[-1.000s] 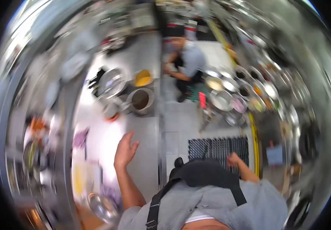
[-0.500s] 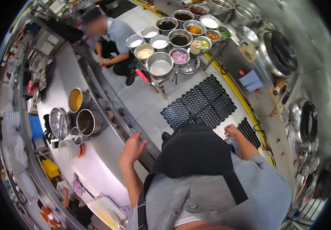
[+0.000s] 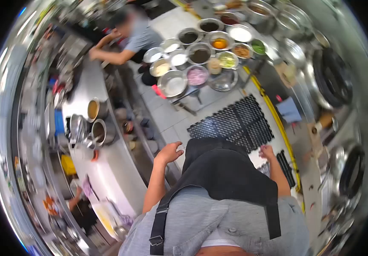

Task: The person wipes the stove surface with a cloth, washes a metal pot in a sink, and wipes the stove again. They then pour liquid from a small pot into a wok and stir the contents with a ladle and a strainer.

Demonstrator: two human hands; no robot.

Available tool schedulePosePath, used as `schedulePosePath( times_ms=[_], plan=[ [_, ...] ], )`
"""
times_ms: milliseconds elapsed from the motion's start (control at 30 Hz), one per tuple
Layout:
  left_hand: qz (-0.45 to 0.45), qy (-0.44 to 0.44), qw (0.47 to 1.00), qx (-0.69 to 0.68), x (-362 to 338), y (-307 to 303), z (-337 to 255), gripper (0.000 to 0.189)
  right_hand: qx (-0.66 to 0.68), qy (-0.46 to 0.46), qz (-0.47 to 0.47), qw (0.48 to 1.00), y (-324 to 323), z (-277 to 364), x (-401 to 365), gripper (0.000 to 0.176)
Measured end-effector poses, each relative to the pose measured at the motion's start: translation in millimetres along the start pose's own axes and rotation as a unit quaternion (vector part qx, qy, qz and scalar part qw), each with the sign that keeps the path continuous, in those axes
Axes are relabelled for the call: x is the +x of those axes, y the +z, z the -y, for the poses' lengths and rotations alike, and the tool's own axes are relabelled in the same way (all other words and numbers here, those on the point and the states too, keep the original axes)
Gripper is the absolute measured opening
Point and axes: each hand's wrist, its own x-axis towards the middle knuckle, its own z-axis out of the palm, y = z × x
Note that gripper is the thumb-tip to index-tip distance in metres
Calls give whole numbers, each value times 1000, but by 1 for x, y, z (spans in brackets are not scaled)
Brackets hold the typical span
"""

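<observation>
My left hand (image 3: 169, 152) is in front of my body, beside the edge of the steel counter (image 3: 118, 175), with fingers stretched out and nothing in them. On the other side of my black apron (image 3: 231, 170), my right hand (image 3: 266, 152) hangs low with its fingers curled. Whether it holds anything is hidden. A grey patterned cloth-like piece (image 3: 264, 169) shows by that forearm. Both hands are apart from the counter. On the counter stand a pot of yellow-orange liquid (image 3: 93, 109) and a pot of brown liquid with a ladle (image 3: 99, 130).
Ahead, a stand holds several metal bowls of sauces and chopped ingredients, among them red onion (image 3: 197, 76). A black rubber mat (image 3: 235, 123) lies on the tiled floor. Woks (image 3: 333, 81) line the right side. A co-worker (image 3: 139, 40) leans on the counter's far end.
The co-worker has risen from a crouch and reaches to the counter. My view has shifted, and the bowl stand appears nearer. My left hand is closer to my apron.
</observation>
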Motion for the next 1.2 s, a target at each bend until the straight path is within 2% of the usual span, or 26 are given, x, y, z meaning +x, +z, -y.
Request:
schedulePosePath(
  times_ms=[33, 100, 167, 200, 267, 333, 400, 433, 467, 500, 533, 567, 633, 667, 733, 767, 833, 933, 1033, 1067, 1133, 1167, 1200],
  plan=[
    [3, 16, 1000, 20, 14, -1, -11, 50, -31, -28, -29, 999, -9, 4, 0, 26],
    [18, 70, 996, 61, 45, -2, -27, 50, 1, -42, -74, 996, -16, 13, -15, 24],
    [28, 105, 991, 77, 76, -7, -55, 49, 42, -24, -76, 996, -21, 16, -26, 23],
    [12, 148, 985, 83, 90, -8, -69, 45, 58, -7, -90, 994, -25, 13, -32, 22],
    [39, 208, 969, 127, 126, -10, -100, 41, 78, 33, -106, 991, -26, 11, -43, 18],
    [63, 251, 950, 173, 165, -1, -121, 36, 0, 36, -115, 993, -32, 10, -63, 15],
    [69, 337, 922, 178, 216, 20, -125, 36, 15, 10, -118, 993, -46, 6, -75, 13],
    [99, 338, 917, 188, 217, 11, -158, 34, 48, -10, -73, 996, -59, -4, -60, 14],
    [93, 315, 921, 211, 215, 9, -188, 31, 60, 7, -106, 993, -67, 28, -73, 13],
    [98, 262, 926, 254, 219, 9, -214, 27, 94, 7, -101, 990, -77, 38, -60, 15],
    [87, 308, 906, 276, 229, 14, -224, 24, 102, 14, -94, 990, -85, 50, -44, 18],
    [95, 280, 912, 284, 234, 14, -248, 24, 120, 25, -98, 988, -89, 59, -25, 21],
    [100, 295, 909, 277, 231, 6, -289, 28, 136, 55, -53, 988, -100, 77, 24, 29],
    [94, 305, 914, 252, 239, 8, -296, 29, 116, 39, -54, 991, -101, 97, 38, 32],
    [92, 323, 922, 191, 239, 34, -312, 32, 158, 38, -56, 985, -110, 114, 74, 36],
    [103, 302, 928, 192, 242, 42, -317, 33, 186, 36, -61, 980, -116, 132, 99, 38],
    [130, 254, 940, 189, 236, 72, -322, 36, 236, 1, -170, 957, -140, 163, 150, 37],
    [215, 256, 932, 138, 247, 101, -308, 41, 336, -68, -250, 906, -163, 178, 190, 37],
    [248, 207, 945, 53, 254, 121, -306, 42, 346, -84, -293, 887, -163, 160, 208, 31],
    [275, 205, 938, 49, 267, 131, -307, 43, 296, -125, -265, 909, -165, 145, 210, 24],
    [255, 263, 931, -2, 308, 162, -303, 37, 25, -235, -315, 919, -159, 130, 181, 23],
    [243, 290, 925, -30, 326, 175, -308, 33, 20, -253, -307, 917, -159, 128, 161, 23],
    [191, 330, 924, -27, 344, 175, -324, 28, 16, -270, -298, 915, -161, 131, 138, 23]
  ],
)
